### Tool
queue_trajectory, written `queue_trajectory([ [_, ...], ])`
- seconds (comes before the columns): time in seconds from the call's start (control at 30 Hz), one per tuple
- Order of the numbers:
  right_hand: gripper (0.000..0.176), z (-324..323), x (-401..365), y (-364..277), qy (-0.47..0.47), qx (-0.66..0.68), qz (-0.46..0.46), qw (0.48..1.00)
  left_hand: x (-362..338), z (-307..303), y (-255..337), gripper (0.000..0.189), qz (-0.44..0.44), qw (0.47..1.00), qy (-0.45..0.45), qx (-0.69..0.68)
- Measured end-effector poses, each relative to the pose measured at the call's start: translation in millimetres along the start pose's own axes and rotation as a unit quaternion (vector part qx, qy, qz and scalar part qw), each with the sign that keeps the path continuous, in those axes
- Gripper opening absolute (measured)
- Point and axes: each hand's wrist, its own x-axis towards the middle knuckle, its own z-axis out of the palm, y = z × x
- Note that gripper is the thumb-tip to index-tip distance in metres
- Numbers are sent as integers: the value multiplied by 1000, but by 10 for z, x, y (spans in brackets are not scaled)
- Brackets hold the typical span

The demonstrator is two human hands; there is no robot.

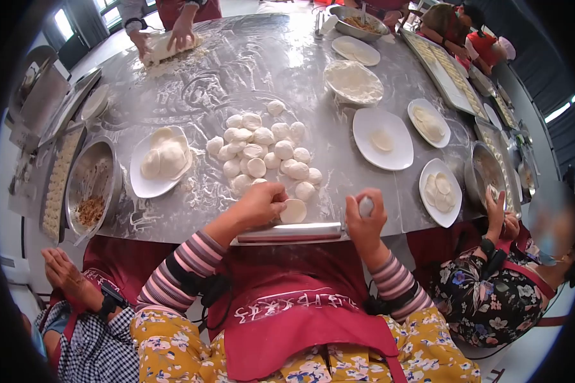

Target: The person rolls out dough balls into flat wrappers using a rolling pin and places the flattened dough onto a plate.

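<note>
A person in a red apron is working at the near edge of a floured metal table. The left hand is holding its fingers pinched narrow at the left side of a round dough wrapper, which is lying near the table's edge. The right hand is closing around a grey, round-ended tool, just to the wrapper's right. A cluster of floured dough balls is sitting beyond the left hand. To the left, a white plate is holding stacked dough rounds, and a steel bowl is holding orange-brown filling. To the right, a squarish plate is carrying one pale round. At far left, a co-worker's hands are pressing a mass of dough.
</note>
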Motion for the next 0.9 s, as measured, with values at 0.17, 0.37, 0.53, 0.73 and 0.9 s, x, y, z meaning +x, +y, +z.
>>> queue_trajectory([
  [0.17, 22, 394, 579, 52, 17, -64, -106, 992, 125, 45, 118, 16, 45, 989, 30, 138],
  [0.37, 24, 115, 296, -114, 12, -71, -94, 993, 128, 42, 171, 16, 46, 993, 12, 109],
  [0.53, 25, -8, 73, -178, 37, -70, -82, 993, -21, 35, 97, 14, 2, 1000, -2, 3],
  [0.73, 24, 378, 595, -30, 16, -39, -76, 996, 103, 74, 264, 16, 42, 988, 50, 136],
  [0.9, 26, 51, 193, -137, 10, -79, -79, 994, 73, 34, 240, 17, 50, 988, -3, 144],
])
